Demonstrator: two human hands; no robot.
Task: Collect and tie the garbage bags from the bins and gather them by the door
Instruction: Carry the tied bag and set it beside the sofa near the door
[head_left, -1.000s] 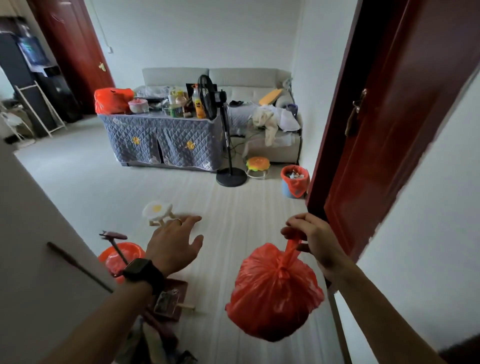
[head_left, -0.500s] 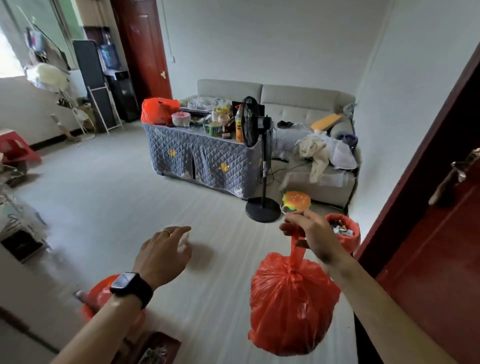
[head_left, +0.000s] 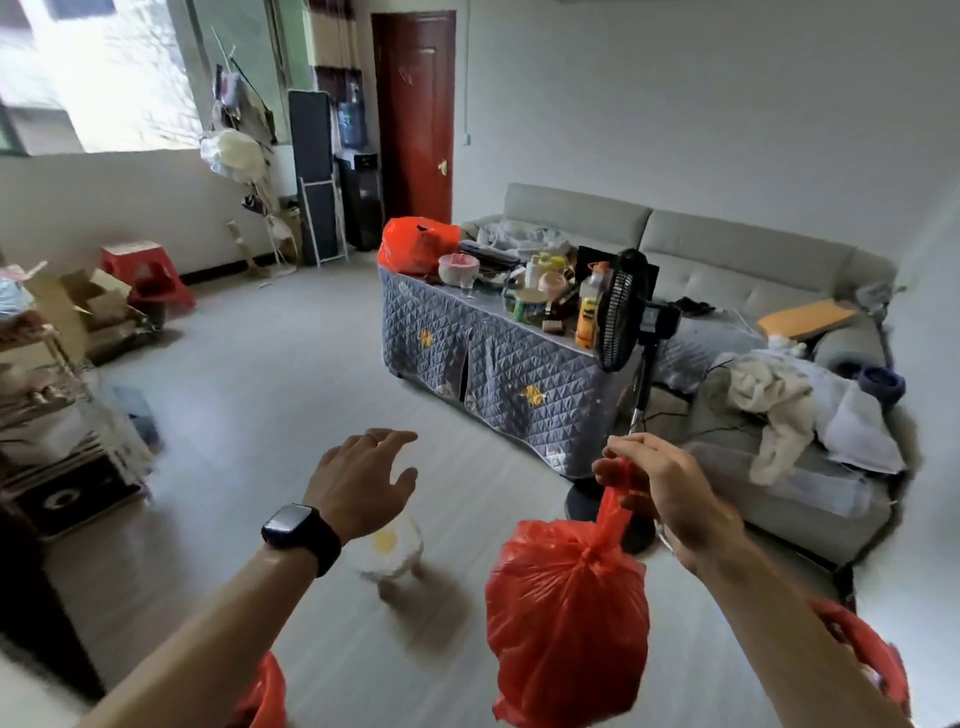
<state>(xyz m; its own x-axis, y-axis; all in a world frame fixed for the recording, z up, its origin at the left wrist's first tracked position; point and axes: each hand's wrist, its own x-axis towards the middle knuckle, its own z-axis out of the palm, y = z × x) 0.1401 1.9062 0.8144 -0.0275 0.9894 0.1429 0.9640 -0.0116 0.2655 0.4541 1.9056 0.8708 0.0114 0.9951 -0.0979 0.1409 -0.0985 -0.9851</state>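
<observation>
1. A tied red garbage bag (head_left: 569, 629), full and knotted at the neck, hangs near centre, its twisted top pinched in the right hand (head_left: 670, 499).
2. A red bin liner (head_left: 878, 660) shows near right, partly hidden behind the forearm.
3. Another red bag (head_left: 267, 691) peeks in at the near left edge.
4. A bulging red sack (head_left: 415, 244) sits on the far left end of the quilted table (head_left: 498, 358).

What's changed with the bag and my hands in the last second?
The view swung left into the room: the near door is gone from view, the window has come in, the bin now shows at lower right. Nothing taken or let go. The right hand still holds the tied bag by its neck; the left hand stays open.
</observation>
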